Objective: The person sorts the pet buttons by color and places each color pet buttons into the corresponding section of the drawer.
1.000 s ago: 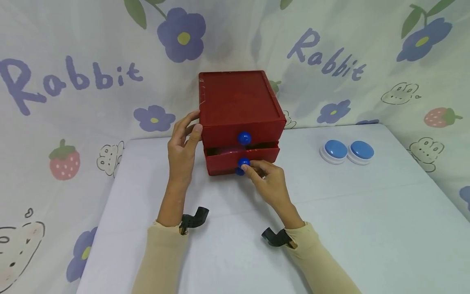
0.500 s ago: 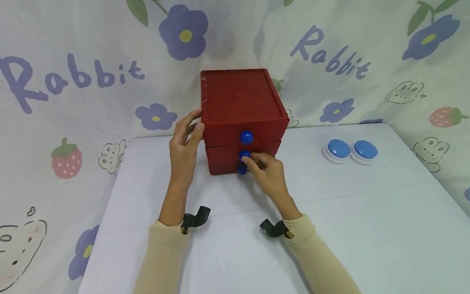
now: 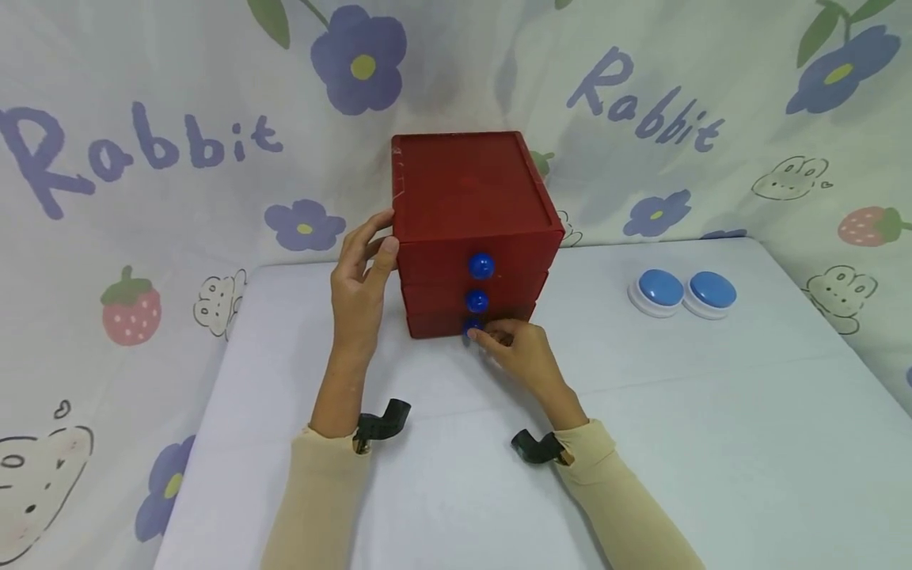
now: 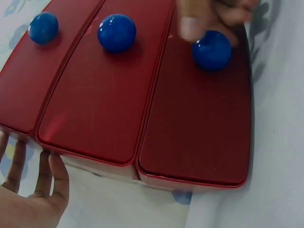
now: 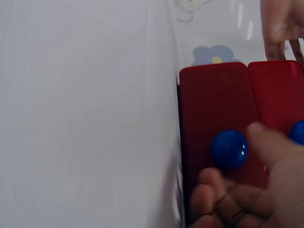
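Three closed drawers in red box, at desk's far edge. Bracing it, probably, with extended fingers of left hand. Flanking lowest knob with part-curled fingers of right hand; can't tell if pinching.

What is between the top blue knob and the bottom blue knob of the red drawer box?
The middle blue knob, on the middle drawer; the head and left wrist views show this.

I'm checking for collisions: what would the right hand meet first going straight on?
Most likely the lowest blue knob, just ahead of the right hand; the exact gap is hard to judge.
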